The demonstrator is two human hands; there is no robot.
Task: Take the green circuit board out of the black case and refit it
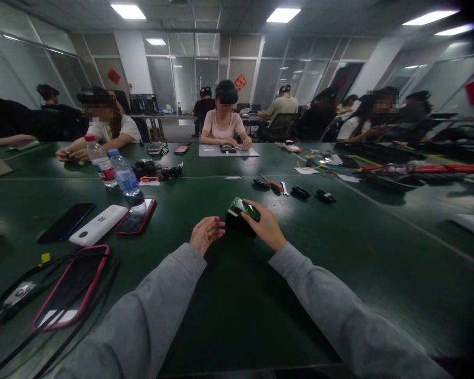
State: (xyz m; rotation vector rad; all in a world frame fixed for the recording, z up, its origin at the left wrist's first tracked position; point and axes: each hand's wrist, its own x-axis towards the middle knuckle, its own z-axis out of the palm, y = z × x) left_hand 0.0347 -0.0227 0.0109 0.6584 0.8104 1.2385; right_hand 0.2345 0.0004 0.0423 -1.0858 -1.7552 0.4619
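My right hand [265, 223] grips a small piece with a glossy green face [249, 209], thumb and fingers at its right side. The piece is tilted over a dark block-like shape [237, 223]; whether the two are joined or apart I cannot tell. Just left of them, touching neither, is my left hand [207, 233], its fingers loosely bent and holding nothing. Beyond my hands lie an orange-handled screwdriver [275, 186], a small wrench [285, 188] and a few small black parts [300, 192].
Two plastic bottles [124, 173] stand at the left. Nearer are phones [136, 216], a white power bank [98, 225] and black cables [35, 273]. Across the green table [339, 252] a person [224, 123] works over a light mat; cables and tools [379, 171] lie at the right.
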